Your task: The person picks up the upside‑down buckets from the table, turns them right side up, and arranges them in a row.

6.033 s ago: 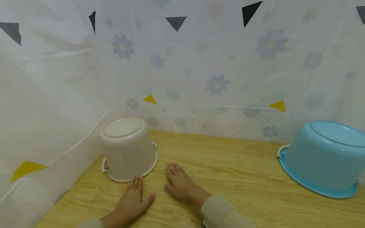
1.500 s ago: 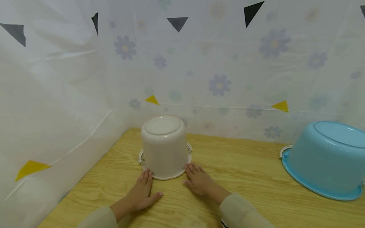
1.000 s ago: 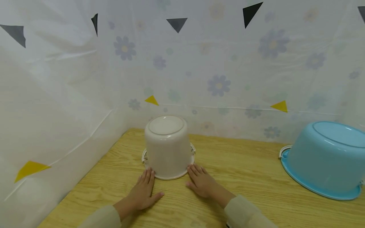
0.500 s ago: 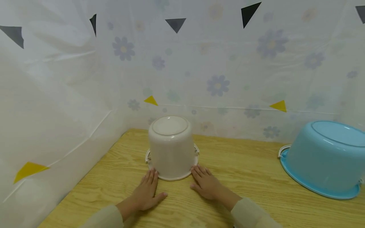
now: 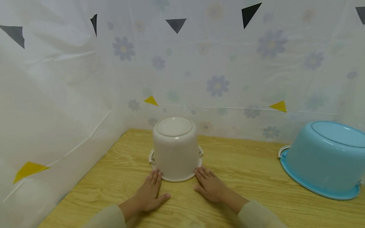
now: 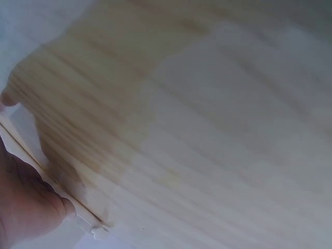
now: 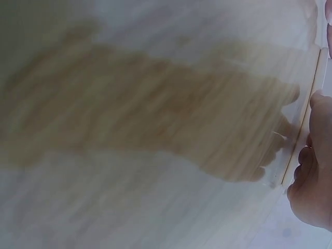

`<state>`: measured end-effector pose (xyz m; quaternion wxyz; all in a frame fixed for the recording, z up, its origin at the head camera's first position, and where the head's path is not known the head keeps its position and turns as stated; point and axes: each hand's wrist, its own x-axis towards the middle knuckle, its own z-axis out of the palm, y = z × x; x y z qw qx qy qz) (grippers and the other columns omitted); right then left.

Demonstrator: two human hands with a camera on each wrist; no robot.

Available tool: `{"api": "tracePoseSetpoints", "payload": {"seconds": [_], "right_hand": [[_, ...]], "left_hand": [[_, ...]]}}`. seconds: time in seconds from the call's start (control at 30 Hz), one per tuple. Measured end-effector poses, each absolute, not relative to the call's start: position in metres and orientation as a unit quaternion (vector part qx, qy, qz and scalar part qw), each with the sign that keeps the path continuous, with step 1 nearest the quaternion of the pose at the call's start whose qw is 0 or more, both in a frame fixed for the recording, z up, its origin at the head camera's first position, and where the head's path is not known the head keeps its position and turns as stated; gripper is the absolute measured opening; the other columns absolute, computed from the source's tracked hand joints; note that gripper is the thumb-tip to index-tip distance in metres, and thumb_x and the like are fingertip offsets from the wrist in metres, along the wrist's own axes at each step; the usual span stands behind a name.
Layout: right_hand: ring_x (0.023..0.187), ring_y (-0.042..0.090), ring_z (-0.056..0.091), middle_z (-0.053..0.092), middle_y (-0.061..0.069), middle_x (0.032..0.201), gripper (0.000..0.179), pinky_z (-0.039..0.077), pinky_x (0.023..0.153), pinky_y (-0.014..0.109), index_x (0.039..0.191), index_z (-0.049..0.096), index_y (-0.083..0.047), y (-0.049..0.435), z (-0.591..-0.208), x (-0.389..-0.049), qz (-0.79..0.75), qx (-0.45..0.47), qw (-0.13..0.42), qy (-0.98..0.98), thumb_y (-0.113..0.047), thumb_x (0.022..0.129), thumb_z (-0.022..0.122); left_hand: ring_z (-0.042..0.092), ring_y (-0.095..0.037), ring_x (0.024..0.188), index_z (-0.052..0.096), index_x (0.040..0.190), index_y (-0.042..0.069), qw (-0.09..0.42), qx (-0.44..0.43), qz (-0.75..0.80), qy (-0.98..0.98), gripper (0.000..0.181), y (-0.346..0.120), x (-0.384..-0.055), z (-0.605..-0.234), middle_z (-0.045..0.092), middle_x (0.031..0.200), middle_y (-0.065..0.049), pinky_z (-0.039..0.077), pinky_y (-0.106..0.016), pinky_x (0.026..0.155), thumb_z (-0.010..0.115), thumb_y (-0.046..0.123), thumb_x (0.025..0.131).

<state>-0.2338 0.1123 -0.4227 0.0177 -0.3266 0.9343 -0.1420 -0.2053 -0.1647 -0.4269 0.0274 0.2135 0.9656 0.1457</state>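
Observation:
A cream-white bucket (image 5: pixel 175 155) stands upside down on the wood-grain table (image 5: pixel 239 158), its base up and its rim on the tabletop. My left hand (image 5: pixel 149 192) lies palm down at the rim's near left, fingers straight and fingertips right at the edge, thumb spread to the side. At the near right of the same rim, my right hand (image 5: pixel 212 187) rests likewise with extended fingers touching it. In the left wrist view, only part of the left hand (image 6: pixel 31 207) shows at the lower left. Part of the right hand (image 7: pixel 317 171) appears at the right wrist view's edge.
A larger light-blue bucket (image 5: pixel 325 161), also upside down, stands at the far right, cut by the frame edge. White sheeting (image 5: pixel 228 57) with flowers and pennants hangs behind the table. A plain white sheet (image 5: pixel 57 104) bounds the left side.
The cream-white bucket has slid rightward along the table, with both hands moving along beside it. Six seconds ago my right hand lay apart from it; now its fingers touch the rim.

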Motion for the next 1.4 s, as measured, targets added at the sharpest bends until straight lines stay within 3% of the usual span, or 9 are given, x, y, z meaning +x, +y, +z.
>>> {"api": "tracePoseSetpoints", "payload": {"seconds": [0.93, 1.4], "right_hand": [[0.14, 0.04, 0.019, 0.024, 0.02, 0.151, 0.062, 0.02, 0.112, 0.056, 0.144, 0.027, 0.002, 0.137, -0.422, -0.226, -0.132, -0.329, 0.019, 0.935, -0.039, 0.099, 0.038], [0.138, 0.044, 0.02, 0.027, 0.024, 0.149, 0.061, 0.021, 0.109, 0.06, 0.142, 0.03, 0.005, 0.145, -0.418, -0.217, -0.148, -0.327, 0.017, 0.933, -0.037, 0.098, 0.041]], "left_hand": [[0.014, -0.047, 0.139, 0.022, 0.141, -0.013, 0.02, 0.252, 0.133, 0.958, 0.085, -0.149, -0.205, -0.42, 0.014, 0.148, -0.034, 0.022, -0.055, 0.112, 0.041, 0.054, 0.092], [0.011, -0.045, 0.14, 0.019, 0.143, -0.011, 0.039, 0.26, 0.131, 0.956, 0.087, -0.144, -0.205, -0.419, 0.011, 0.15, -0.032, 0.02, -0.054, 0.113, 0.038, 0.058, 0.092]]}}
